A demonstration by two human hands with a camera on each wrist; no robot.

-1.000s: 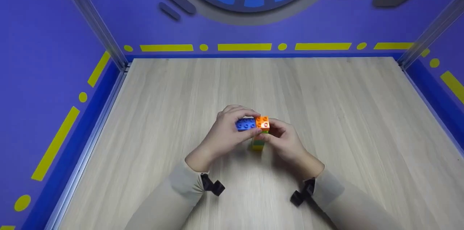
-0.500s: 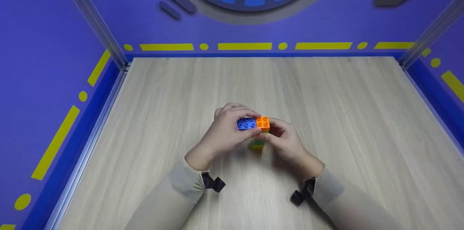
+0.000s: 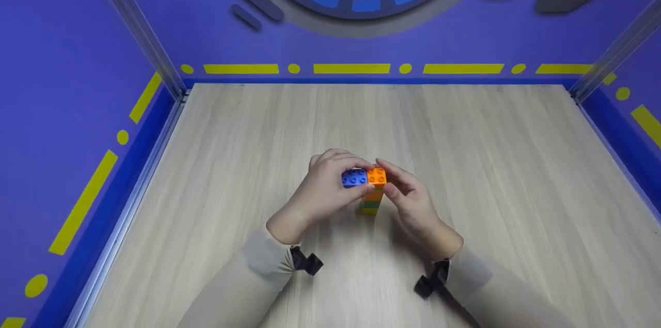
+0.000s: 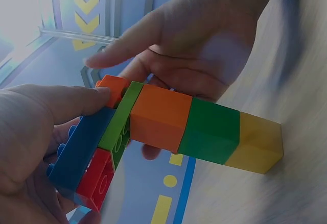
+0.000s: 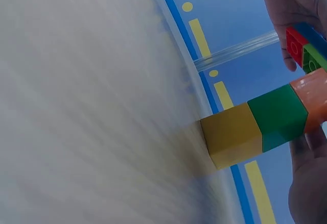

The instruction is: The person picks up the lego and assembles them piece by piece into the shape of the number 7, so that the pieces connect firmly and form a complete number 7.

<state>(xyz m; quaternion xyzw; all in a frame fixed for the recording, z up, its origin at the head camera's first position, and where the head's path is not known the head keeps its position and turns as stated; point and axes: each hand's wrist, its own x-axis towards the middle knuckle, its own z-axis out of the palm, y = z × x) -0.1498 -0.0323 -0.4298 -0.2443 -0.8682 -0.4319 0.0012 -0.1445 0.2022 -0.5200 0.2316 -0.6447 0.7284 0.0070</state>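
Note:
A tower of toy bricks stands upright on the table, with a yellow brick [image 5: 232, 136] at its foot, then a green brick [image 4: 212, 130] and an orange brick [image 4: 161, 117]. Above them lies a thin light green brick [image 4: 121, 116], overhanging to the left with a red brick [image 4: 95, 178] under the top layer. On top sit a blue brick [image 3: 355, 177] and a small orange brick [image 3: 376, 175], side by side. My left hand [image 3: 323, 188] pinches this top layer between thumb and fingers. Beside the tower's right side, my right hand [image 3: 417, 206] has its fingers loosely extended, thumb apart from the bricks.
The wooden table [image 3: 258, 126] reaches to a blue back wall [image 3: 330, 49] with yellow markings. Blue side panels and metal rails border it left and right. Each wrist carries a black camera mount [image 3: 312, 264].
The right hand has loosened from the tower; its thumb and fingers have spread apart, uncovering more of the orange brick. The left hand keeps its hold on the top layer. The view shifts slightly.

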